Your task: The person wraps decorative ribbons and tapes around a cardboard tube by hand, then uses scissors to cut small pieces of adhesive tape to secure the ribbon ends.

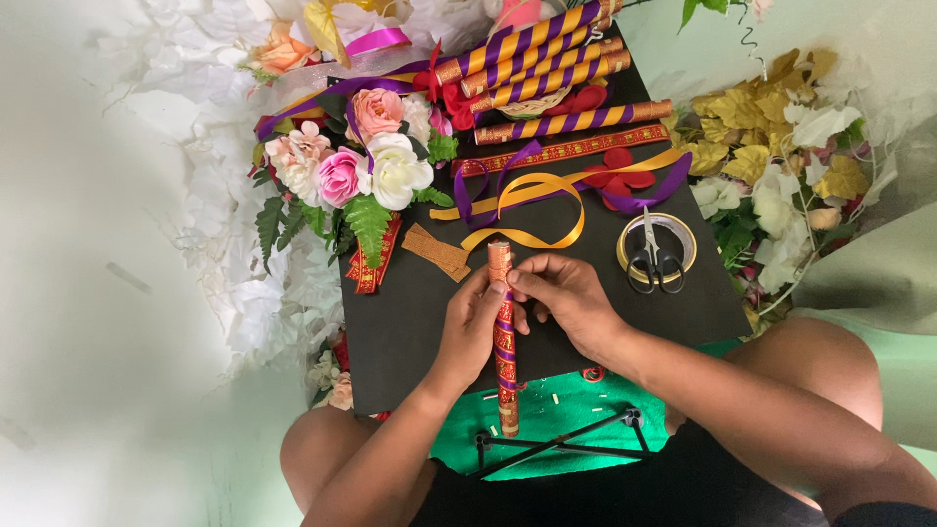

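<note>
Fingers (515, 283) of both hands pinch red-gold stick (505, 342).

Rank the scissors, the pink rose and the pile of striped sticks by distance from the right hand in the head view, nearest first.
From the right hand:
1. Scissors, just to its right, lying on a tape roll.
2. Pink rose, up and to the left, in the bouquet.
3. Striped sticks, at the board's far edge.

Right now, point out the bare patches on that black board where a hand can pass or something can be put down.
Free: the black board left of the left hand, below the brown strips; also right of the right hand, below the scissors on the tape roll. Crowded: the far half, with ribbons, wrapped sticks and flowers.
</note>
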